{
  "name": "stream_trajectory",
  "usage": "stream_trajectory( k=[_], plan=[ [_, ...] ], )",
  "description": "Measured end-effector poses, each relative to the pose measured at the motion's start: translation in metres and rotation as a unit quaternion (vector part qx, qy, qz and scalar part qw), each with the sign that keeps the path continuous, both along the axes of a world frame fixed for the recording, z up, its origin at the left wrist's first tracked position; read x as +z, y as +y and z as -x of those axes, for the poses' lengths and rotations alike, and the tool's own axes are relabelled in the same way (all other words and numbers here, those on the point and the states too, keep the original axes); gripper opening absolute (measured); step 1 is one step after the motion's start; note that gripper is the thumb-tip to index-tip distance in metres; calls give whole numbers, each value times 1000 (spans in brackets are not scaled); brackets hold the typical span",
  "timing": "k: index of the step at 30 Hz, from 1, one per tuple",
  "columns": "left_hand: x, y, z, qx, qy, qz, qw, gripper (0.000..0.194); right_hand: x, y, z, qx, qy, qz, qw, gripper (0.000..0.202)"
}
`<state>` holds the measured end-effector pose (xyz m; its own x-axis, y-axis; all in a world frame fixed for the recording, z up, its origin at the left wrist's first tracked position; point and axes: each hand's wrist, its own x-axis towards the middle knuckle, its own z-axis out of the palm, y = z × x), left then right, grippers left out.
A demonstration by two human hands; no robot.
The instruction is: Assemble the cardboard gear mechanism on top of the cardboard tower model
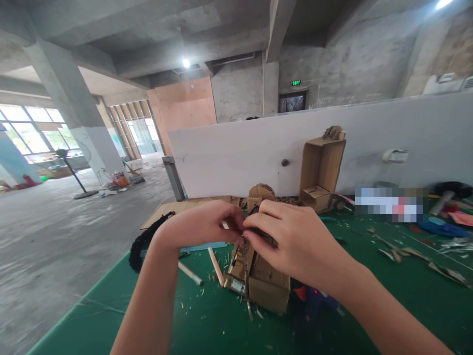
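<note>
My left hand [205,224] and my right hand [286,234] meet fingertip to fingertip above a brown cardboard model [269,291]. Both are closed in a pinch; whatever is between the fingers is too small and hidden to name. Below the fingertips, a thin ridged strip [246,268] runs down the model's left side. A round cardboard piece [261,190] shows behind my right fingers. Left of the model lie a pale wooden stick [216,266] and another stick [190,273]. Close to its right side is a dark blue object [318,305] with a small red light, partly under my right forearm.
An upright open cardboard box [321,165] stands against the white partition [229,160]. A black fuzzy loop [138,251] lies by the green table's [99,305] left edge. Scraps [399,254] and blue material [443,228] are at right. A fan [70,170] stands on the floor.
</note>
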<state>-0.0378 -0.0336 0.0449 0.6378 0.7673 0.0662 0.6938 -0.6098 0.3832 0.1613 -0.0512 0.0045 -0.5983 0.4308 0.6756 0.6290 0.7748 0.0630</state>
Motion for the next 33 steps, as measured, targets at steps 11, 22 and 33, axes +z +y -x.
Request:
stream_trajectory(
  k=[11, 22, 33],
  plan=[
    [-6, 13, 10, -60, -131, 111, 983, 6, 13, -9, -11, 31, 54, 127, 990, 7],
    [4, -1, 3, -75, -132, -12, 988, 3, 12, -8, -5, -27, 62, 129, 989, 15],
    [5, -19, -12, 12, -151, -156, 976, 10, 8, -6, -2, 6, 99, 117, 988, 18]
  ],
)
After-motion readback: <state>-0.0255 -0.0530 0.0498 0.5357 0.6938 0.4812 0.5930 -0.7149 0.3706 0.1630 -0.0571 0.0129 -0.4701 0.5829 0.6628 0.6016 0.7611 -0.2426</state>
